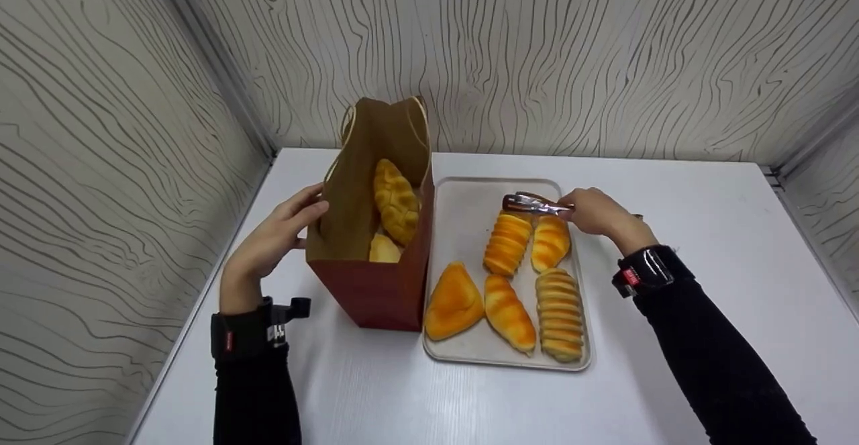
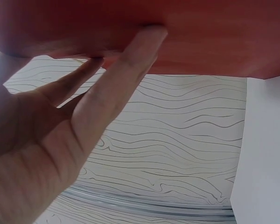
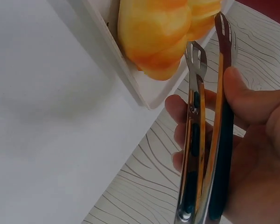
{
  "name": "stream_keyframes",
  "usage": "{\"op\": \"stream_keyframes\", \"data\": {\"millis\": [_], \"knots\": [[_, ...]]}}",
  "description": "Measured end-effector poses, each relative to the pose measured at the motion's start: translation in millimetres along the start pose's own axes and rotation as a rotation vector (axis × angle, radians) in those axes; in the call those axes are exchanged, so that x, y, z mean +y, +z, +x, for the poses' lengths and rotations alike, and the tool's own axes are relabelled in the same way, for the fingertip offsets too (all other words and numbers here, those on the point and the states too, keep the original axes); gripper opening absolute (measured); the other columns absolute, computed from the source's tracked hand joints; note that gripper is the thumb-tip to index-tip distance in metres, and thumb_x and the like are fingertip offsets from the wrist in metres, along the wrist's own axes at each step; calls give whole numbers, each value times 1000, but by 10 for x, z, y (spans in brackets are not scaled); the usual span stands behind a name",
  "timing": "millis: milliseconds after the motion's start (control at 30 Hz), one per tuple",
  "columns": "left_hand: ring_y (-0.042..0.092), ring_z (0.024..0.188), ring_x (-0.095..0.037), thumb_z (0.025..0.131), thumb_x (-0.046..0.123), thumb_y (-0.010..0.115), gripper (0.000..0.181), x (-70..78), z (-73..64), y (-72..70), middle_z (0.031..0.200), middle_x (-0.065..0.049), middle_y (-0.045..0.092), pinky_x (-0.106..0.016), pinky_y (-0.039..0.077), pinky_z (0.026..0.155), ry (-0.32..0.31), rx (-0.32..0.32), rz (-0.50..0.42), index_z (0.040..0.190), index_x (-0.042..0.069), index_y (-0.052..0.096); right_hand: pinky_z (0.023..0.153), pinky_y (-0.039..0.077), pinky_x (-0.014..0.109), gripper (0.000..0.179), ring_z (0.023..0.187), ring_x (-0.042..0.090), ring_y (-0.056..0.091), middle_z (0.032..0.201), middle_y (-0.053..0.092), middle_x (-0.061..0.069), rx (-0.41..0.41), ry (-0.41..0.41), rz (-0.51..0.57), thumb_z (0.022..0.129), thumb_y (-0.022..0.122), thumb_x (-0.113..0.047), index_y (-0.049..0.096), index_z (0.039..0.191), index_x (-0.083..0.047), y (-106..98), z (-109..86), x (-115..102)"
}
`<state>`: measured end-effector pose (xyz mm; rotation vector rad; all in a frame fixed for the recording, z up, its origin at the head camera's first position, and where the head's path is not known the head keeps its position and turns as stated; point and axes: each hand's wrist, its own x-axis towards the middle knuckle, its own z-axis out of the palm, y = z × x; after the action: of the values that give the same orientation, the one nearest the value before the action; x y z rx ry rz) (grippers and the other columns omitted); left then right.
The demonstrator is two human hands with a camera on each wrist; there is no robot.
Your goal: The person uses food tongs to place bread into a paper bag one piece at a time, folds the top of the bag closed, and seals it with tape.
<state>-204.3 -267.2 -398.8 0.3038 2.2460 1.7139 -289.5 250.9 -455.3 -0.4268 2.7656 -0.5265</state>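
Note:
A tall red paper bag [image 1: 366, 294] stands with its top open, holding a braided bread [image 1: 396, 200] and a paler piece of bread [image 1: 384, 249]. My left hand [image 1: 272, 237] touches the bag's left side near the rim; in the left wrist view its fairly straight fingers [image 2: 114, 84] rest against the red paper. Metal tongs [image 1: 533, 203] with dark handles are held in my right hand [image 1: 594, 213]. Over the far end of a ridged bread roll [image 1: 508, 243] lie the tong tips, slightly parted in the right wrist view. Whether they touch it, I cannot tell.
The pale tray [image 1: 463, 210] beside the bag also carries a triangular bread [image 1: 454, 303], a slim roll [image 1: 510, 314], a long ridged loaf [image 1: 560, 317] and a short roll [image 1: 550, 243]. Wood-grain patterned walls [image 1: 503, 56] enclose the white table [image 1: 698, 230] at back and sides.

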Motion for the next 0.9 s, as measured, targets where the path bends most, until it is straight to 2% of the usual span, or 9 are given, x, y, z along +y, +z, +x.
{"op": "stream_keyframes", "data": {"millis": [233,600,667,767,900], "knots": [[36,147,-38,111,39,49,67,5,0,5,165,-16,33,-66,40,109,-9,4,-5,166,10,25,100,45,63,29,112,49,61,120,66,36,17,26,9,102,60,-5,68,121,15,28,19,2],[34,148,-38,111,39,48,67,10,-22,-6,166,-16,30,-66,40,109,-11,3,-3,166,10,23,96,46,61,28,111,49,61,117,68,34,103,53,66,98,65,-9,73,116,11,101,60,48],[34,149,-38,111,40,49,67,12,-22,-8,166,-16,30,-67,40,109,-10,7,0,166,10,24,91,49,58,27,104,47,63,111,71,32,118,60,84,97,66,-9,74,115,10,108,61,57],[35,148,-38,111,41,49,67,5,-13,-8,166,-16,31,-67,40,108,-8,9,9,166,11,25,77,51,46,28,89,37,66,99,73,27,117,79,118,97,66,-8,74,114,11,115,57,68],[37,147,-39,111,42,49,67,1,-9,0,165,-16,32,-67,42,107,-5,8,19,166,11,26,64,47,32,29,77,26,67,92,74,25,96,98,156,97,66,-8,73,115,14,121,45,78]]}}
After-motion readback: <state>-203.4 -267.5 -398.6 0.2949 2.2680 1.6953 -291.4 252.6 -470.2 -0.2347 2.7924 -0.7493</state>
